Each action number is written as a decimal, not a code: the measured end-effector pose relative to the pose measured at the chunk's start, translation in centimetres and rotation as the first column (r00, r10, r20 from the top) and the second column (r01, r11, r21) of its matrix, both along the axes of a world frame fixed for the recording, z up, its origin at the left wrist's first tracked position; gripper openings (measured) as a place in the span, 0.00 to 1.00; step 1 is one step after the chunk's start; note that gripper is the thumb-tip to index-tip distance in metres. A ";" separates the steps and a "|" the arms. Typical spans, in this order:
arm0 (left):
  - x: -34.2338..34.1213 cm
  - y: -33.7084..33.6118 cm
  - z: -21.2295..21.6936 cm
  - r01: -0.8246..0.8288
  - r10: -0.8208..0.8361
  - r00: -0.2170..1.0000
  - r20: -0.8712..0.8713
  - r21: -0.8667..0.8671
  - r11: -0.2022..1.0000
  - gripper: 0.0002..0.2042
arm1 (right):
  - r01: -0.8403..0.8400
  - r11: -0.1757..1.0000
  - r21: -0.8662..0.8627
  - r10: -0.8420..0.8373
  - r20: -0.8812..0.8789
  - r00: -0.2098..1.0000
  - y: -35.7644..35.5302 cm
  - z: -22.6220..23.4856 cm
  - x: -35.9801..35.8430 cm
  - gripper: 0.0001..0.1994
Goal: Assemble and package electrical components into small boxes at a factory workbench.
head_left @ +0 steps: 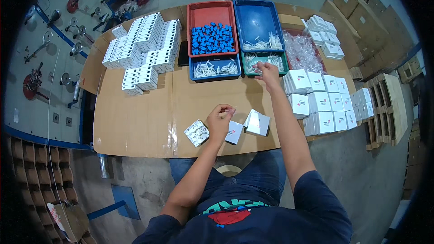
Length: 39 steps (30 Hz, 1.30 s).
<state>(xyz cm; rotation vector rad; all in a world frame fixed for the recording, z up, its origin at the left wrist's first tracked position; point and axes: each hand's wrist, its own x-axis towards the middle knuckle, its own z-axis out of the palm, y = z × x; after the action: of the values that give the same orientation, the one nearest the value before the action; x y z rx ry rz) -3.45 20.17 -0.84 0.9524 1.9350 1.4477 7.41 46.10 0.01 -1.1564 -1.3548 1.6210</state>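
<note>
My left hand [220, 119] is closed in a pinch above the cardboard. A thin, pale piece [232, 109] sticks out from its fingertips. Over the green tray [286, 63], which holds small clear parts, my right hand [267, 74] has its fingers drawn together; what they hold, if anything, is too small to make out. Beside my left hand lies an open white housing [196, 133] with its inside facing up. To the other side of that hand are a white square box-like unit [233, 132] and a tilted white square plate [258, 122].
Stacked white units [144, 40] fill the back left. A red tray [210, 13] holds blue parts; blue trays [255, 18] hold white sticks. On the right are clear plastic bags [300, 52] and stacked white square pieces [321, 101]. Cardboard [131, 126] covers the table.
</note>
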 end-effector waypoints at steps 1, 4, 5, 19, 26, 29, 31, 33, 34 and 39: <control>-0.4 -0.1 0.0 -0.012 0.002 0.994 0.113 0.089 0.996 0.08 | 0.025 1.000 0.009 -0.025 0.032 0.999 0.8 -0.2 -0.6 0.11; -1.5 -0.1 0.6 -0.085 0.000 0.917 0.400 0.194 0.977 0.09 | 0.079 0.997 0.025 -0.081 0.061 0.995 3.1 -1.0 -1.6 0.14; -1.8 -0.1 0.8 -0.137 -0.002 0.828 0.561 0.206 0.969 0.09 | 0.064 0.998 -0.001 -0.063 0.063 0.996 3.9 -1.2 -1.5 0.14; -5.9 1.0 -1.9 -0.261 0.130 0.628 0.767 0.050 0.964 0.10 | 0.037 0.998 -0.046 -0.023 0.266 0.964 8.4 -0.5 -1.2 0.15; -6.3 2.6 0.9 -0.211 0.018 0.231 0.973 0.032 0.977 0.10 | 0.000 0.995 -0.098 0.036 0.360 0.932 10.4 -1.9 -1.5 0.15; -8.0 2.9 -2.8 -0.173 -0.040 0.324 0.945 0.101 0.980 0.09 | -0.178 0.982 -0.069 0.190 0.471 0.862 12.2 -3.3 -2.1 0.12; -7.5 4.6 -2.5 -0.147 -0.072 0.325 0.943 0.126 0.981 0.08 | -0.218 0.974 0.068 0.137 0.587 0.798 15.7 -5.5 0.5 0.11; -7.6 4.9 -2.0 -0.150 -0.078 0.339 0.938 0.136 0.979 0.07 | -0.298 0.938 0.178 0.102 0.681 0.726 16.0 -5.9 0.6 0.10; -7.7 4.3 -1.3 -0.168 -0.013 0.391 0.920 0.085 0.982 0.07 | -0.270 0.926 0.265 -0.006 0.724 0.690 14.5 -5.4 -0.5 0.10; -7.0 3.9 -0.2 -0.240 0.086 0.556 0.827 0.061 0.969 0.08 | -0.361 0.799 0.480 -0.195 0.776 0.600 11.4 -1.1 -1.5 0.09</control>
<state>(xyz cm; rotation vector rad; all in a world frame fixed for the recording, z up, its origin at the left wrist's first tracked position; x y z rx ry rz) -10.42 24.10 -1.03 0.0434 1.2004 1.7486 5.86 57.45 -1.11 -1.4636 -2.3171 0.5115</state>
